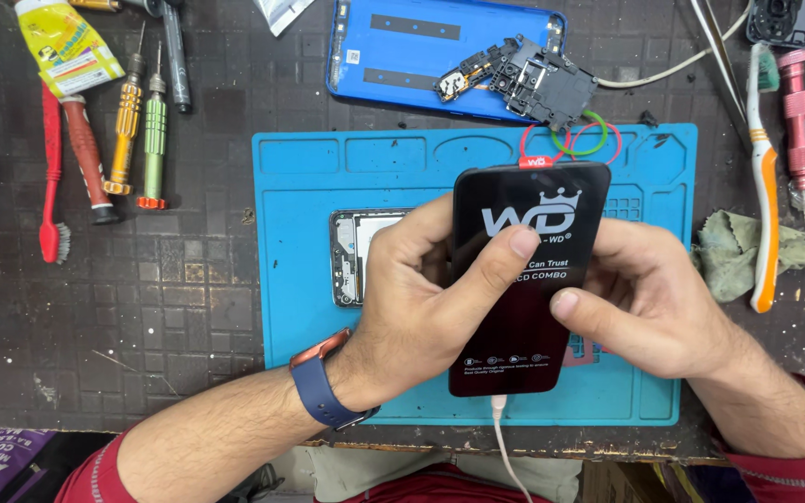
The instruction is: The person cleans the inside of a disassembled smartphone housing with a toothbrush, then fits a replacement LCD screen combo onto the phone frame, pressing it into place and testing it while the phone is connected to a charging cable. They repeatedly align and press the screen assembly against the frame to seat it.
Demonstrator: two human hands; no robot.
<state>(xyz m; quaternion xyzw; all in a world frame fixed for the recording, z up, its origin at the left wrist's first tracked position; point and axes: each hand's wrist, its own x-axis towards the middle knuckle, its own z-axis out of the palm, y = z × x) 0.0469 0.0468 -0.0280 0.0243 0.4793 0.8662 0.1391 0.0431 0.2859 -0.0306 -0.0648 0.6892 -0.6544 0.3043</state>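
A white cable (507,447) runs up from the near edge into the bottom of the black display panel (524,279), which both hands hold just above the blue work mat (291,307). The left hand (421,298) wraps its fingers around the panel's left edge, thumb pressed flat on the glass; the right hand (649,298) grips the right edge, thumb on the front. To handle it well, pressure belongs on the edges, not the glass, with slack kept in the cable. Left of the panel, on the mat, lies an opened phone frame (354,256), probably without its screen. Beyond the mat sit a blue back cover (393,51) and a black inner bracket (533,79).
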